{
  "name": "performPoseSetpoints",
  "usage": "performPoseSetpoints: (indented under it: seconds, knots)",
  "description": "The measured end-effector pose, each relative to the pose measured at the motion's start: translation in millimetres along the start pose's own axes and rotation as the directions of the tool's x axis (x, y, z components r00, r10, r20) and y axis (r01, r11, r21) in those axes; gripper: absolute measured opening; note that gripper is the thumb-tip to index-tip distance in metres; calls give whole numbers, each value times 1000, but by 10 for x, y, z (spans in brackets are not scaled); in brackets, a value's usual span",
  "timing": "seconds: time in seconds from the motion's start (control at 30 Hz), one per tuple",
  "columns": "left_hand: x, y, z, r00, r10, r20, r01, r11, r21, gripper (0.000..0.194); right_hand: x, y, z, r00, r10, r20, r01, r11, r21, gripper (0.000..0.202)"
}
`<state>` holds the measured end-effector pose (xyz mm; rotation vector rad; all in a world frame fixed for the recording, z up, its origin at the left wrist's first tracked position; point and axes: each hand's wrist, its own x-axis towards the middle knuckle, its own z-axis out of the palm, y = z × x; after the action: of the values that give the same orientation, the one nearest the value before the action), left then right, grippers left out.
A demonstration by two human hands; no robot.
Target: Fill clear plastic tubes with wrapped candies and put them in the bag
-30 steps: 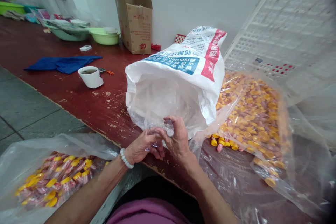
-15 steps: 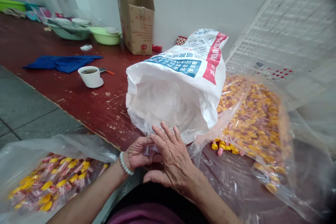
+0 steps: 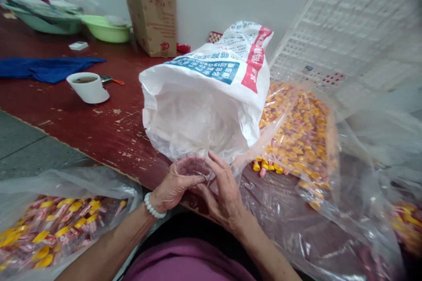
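Clear small vials (image 3: pixel 194 167) gripped by the fingers of left hand (image 3: pixel 171 189) and right hand (image 3: pixel 224 193), at red worktop (image 3: pixel 99 127) edge, before open white sack (image 3: pixel 204 101), yellow-capped vials in bag (image 3: pixel 300 136) beside.

White woven sack (image 3: pixel 204 109) printed with blue panel and red stripe; dark red worn tabletop (image 3: pixel 99 123); yellow-and-red heap in clear plastic bag (image 3: pixel 296 136); white bead bracelet (image 3: pixel 152 206); blue cloth (image 3: pixel 46 68); green basin (image 3: pixel 105 28).
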<state>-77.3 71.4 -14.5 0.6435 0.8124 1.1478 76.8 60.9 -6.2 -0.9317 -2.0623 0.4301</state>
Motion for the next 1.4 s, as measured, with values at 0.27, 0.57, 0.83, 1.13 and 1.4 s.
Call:
performPoseSetpoints:
  seconds: [0.27, 0.57, 0.83, 1.13, 1.4]
  knots:
    - [-70, -177, 168, 998, -16, 62, 10, 996, 88, 34, -261, 0, -134, 861, 482, -161, -395, 834, 385, 23]
    - [-111, -245, 310, 974, -93, 205, 37, 964, 262, 49, -321, 49, -266, 860, 481, -173, -396, 841, 369, 13]
    - [-85, -487, 459, 988, 85, 132, -129, 919, 372, 57, -463, -61, -386, 884, 401, -241, -344, 906, 246, 13]
    - [-56, -455, 483, 990, 27, 141, -81, 915, 396, 56, -436, 1025, -954, 772, 532, -348, -626, 729, -275, 20]
    - [-29, -516, 440, 976, 120, 180, -187, 886, 424, 54, -461, 1306, -1055, 726, 639, -256, -688, 676, -265, 12]
